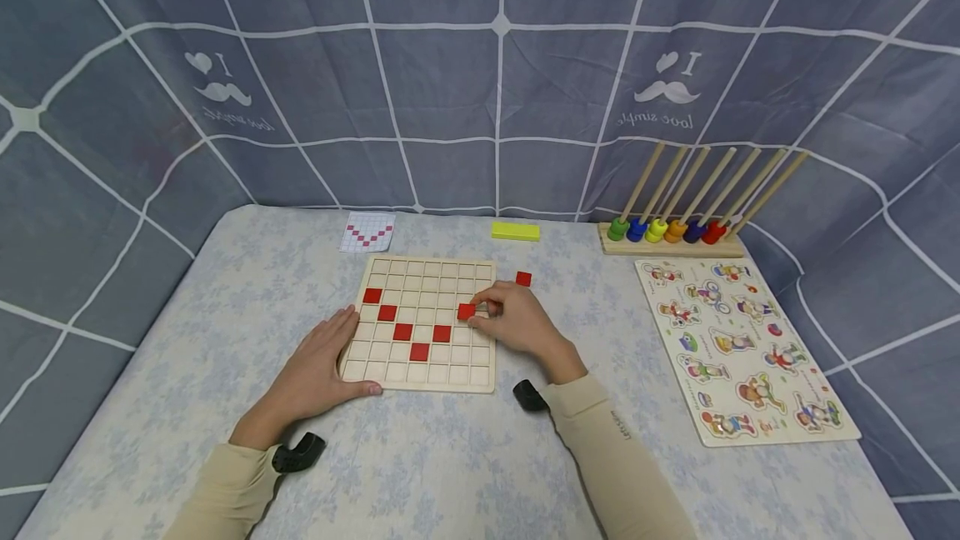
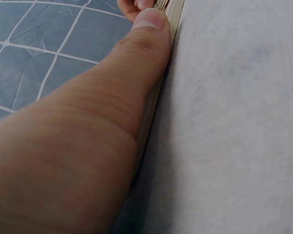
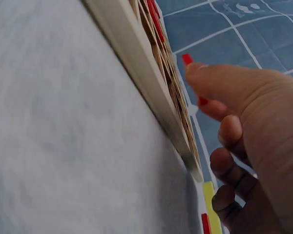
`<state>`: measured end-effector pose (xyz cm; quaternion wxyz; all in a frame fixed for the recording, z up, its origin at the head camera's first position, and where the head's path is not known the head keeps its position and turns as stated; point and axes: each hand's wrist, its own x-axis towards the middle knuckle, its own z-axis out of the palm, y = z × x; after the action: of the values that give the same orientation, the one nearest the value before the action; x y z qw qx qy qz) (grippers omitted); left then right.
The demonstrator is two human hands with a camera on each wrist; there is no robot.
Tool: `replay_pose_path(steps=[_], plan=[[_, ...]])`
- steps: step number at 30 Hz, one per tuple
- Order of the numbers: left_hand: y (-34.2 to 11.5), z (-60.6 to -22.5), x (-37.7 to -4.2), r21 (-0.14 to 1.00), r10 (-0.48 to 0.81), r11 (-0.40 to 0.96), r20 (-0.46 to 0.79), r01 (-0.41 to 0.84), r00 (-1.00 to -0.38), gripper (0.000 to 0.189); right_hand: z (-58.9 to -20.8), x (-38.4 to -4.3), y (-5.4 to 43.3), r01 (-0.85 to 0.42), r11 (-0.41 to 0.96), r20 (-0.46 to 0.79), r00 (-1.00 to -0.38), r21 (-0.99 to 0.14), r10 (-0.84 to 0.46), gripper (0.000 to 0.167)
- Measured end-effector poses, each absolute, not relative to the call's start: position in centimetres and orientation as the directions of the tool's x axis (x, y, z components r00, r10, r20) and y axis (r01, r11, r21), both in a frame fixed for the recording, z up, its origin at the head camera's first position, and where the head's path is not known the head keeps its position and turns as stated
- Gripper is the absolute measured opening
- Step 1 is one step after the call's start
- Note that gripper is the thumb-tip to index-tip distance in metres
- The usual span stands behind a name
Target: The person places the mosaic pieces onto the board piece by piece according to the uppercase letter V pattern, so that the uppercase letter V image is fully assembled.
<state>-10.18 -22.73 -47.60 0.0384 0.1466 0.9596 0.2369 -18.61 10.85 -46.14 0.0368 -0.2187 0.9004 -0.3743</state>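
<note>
A wooden grid board (image 1: 375, 372) lies flat on the table. On it several red square tiles (image 1: 402, 332) sit in cells, running down diagonally from the left and turning up at the right. My right hand (image 1: 525, 325) pinches another red tile (image 1: 466, 312) between thumb and finger over the board's right part; in the right wrist view this tile (image 3: 187, 59) appears above the board's surface. My left hand (image 1: 318, 365) rests against the board's left side, fingers straight, with the thumb (image 2: 146, 36) along the front edge. A loose red tile (image 1: 523, 279) lies right of the board.
Behind the board are a paper card (image 1: 348, 240) with a V pattern of small squares and a yellow block (image 1: 515, 231). To the right stand a peg rack (image 1: 667, 247) with coloured rings and a picture puzzle board (image 1: 712, 436). A tiled-print curtain (image 1: 435, 82) surrounds the table.
</note>
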Motion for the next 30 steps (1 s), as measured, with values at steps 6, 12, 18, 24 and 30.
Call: replay_pose_path(steps=[6,12,18,24,30], plan=[[-22.75,-47.6,-10.14,0.467,0.296,0.846,-0.008,0.258,-0.955,0.126,-46.0,-18.42,10.38,-0.38,0.657,0.077,-0.894,-0.65,-0.441,0.024],[-22.78,-47.66,-10.14,0.465,0.297,0.846,-0.002,0.262,-0.955,0.126,-46.02,-18.32,10.14,-0.35,0.689,0.034,-0.903,-0.634,-0.427,0.024],[-22.8,-47.69,-10.16,0.46,0.298,0.848,0.0,0.265,-0.955,0.126,-45.88,-18.28,10.03,-0.343,0.693,0.022,-0.904,-0.634,-0.427,0.024],[-22.81,-47.66,-10.16,0.459,0.297,0.849,-0.005,0.261,-0.955,0.126,-45.89,-18.24,9.92,-0.339,0.695,0.022,-0.907,-0.634,-0.421,0.026],[-22.81,-47.69,-10.19,0.459,0.296,0.85,-0.007,0.26,-0.955,0.126,-45.83,-18.22,9.82,-0.338,0.693,0.017,-0.905,-0.636,-0.426,0.026]])
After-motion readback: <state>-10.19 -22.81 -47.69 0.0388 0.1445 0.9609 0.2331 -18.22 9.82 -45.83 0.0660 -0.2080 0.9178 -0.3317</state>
